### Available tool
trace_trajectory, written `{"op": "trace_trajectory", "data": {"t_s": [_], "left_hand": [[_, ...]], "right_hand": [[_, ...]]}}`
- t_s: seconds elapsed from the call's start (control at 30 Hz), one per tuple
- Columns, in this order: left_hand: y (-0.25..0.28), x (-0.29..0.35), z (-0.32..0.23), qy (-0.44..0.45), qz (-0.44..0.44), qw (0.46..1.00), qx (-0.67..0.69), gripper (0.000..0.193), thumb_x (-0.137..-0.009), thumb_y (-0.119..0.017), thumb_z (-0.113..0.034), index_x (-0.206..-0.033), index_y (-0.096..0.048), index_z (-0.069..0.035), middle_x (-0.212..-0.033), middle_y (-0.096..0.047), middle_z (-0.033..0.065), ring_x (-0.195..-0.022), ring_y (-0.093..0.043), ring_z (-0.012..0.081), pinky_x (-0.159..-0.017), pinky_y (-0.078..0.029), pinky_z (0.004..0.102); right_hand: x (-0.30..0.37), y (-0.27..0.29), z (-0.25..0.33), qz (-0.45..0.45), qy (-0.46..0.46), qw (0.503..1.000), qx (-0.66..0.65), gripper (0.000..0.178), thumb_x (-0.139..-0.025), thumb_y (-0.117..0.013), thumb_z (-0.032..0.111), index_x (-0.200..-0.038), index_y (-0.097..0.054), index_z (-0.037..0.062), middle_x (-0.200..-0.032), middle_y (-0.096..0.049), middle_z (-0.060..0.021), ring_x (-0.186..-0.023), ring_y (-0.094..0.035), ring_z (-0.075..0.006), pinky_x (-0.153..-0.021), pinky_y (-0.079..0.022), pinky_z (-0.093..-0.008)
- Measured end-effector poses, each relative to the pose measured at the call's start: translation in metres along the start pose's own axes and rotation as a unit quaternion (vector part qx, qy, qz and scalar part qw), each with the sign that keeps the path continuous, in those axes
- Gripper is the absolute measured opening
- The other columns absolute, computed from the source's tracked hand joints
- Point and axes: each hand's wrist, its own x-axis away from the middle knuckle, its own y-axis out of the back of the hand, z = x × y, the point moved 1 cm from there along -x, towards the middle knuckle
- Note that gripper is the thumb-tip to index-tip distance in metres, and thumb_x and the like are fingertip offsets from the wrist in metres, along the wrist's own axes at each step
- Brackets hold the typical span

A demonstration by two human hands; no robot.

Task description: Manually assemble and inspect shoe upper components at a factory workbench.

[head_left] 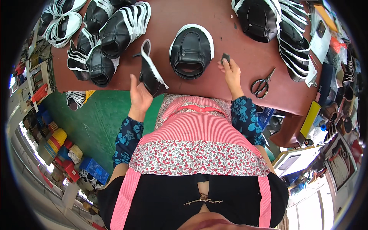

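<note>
Left of the rounded black leather shoe upper with a white rim [191,48], the fingers of the left hand [140,97] are mostly hidden behind a tilted black leather upper edged in white [151,78]. Right of the rounded upper, the small dark piece [225,57] in the right hand [232,74] is partly covered and too small to identify. Beyond the rounded upper, the top edge cuts off the reddish-brown tabletop [165,15]; far right of that upper, jumbled goods [339,103] are too small to tell apart
</note>
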Motion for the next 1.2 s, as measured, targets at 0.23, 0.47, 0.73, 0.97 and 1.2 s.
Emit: {"op": "trace_trajectory", "data": {"t_s": [0.23,0.47,0.73,0.97,1.2], "left_hand": [[-0.025,-0.003,0.045,0.059,-0.008,0.991,-0.117,0.042,-0.102,-0.077,-0.008,-0.141,-0.065,0.0,-0.129,-0.076,0.0093,-0.117,-0.075,0.0248,-0.107,-0.061,0.044],[-0.028,-0.006,0.021,0.007,0.034,0.993,-0.111,0.043,-0.102,-0.07,-0.006,-0.144,-0.064,0.001,-0.135,-0.074,0.0118,-0.122,-0.074,0.0261,-0.111,-0.059,0.0452],[-0.125,-0.111,-0.081,-0.185,0.102,0.811,-0.545,0.058,-0.098,-0.083,-0.024,-0.144,-0.064,0.005,-0.141,-0.072,0.0139,-0.131,-0.067,0.0225,-0.113,-0.052,0.0384],[-0.064,-0.058,0.004,-0.037,0.075,0.641,-0.763,0.05,-0.093,-0.088,-0.05,-0.094,-0.084,0.0,-0.084,-0.078,0.0163,-0.08,-0.076,0.0259,-0.077,-0.058,0.0402],[0.055,0.001,0.023,0.001,0.004,0.983,-0.183,0.043,-0.11,-0.069,-0.02,-0.149,-0.063,-0.003,-0.146,-0.069,0.0115,-0.135,-0.065,0.0228,-0.117,-0.049,0.0431]], "right_hand": [[-0.031,-0.026,-0.007,0.035,-0.076,0.979,-0.188,0.032,-0.116,-0.062,0.031,-0.114,-0.072,-0.0001,-0.098,-0.077,-0.0075,-0.084,-0.074,-0.0159,-0.078,-0.061,-0.0297],[0.001,-0.038,0.003,0.031,-0.085,0.977,-0.192,0.032,-0.117,-0.06,0.033,-0.122,-0.072,0.0045,-0.106,-0.076,-0.0055,-0.094,-0.072,-0.0147,-0.087,-0.058,-0.0298],[-0.003,-0.033,-0.005,0.085,-0.118,0.959,-0.242,0.034,-0.115,-0.061,0.036,-0.127,-0.072,0.0058,-0.116,-0.078,-0.0064,-0.101,-0.074,-0.0194,-0.091,-0.057,-0.035],[0.043,-0.048,0.019,0.023,-0.051,0.995,-0.082,0.035,-0.116,-0.061,0.033,-0.122,-0.073,0.0003,-0.111,-0.076,-0.0069,-0.105,-0.072,-0.0148,-0.087,-0.059,-0.032],[0.037,-0.015,0.024,-0.01,-0.051,0.983,-0.176,0.038,-0.116,-0.062,0.032,-0.134,-0.072,-0.0002,-0.13,-0.078,-0.0135,-0.112,-0.076,-0.0209,-0.095,-0.059,-0.0367]]}}
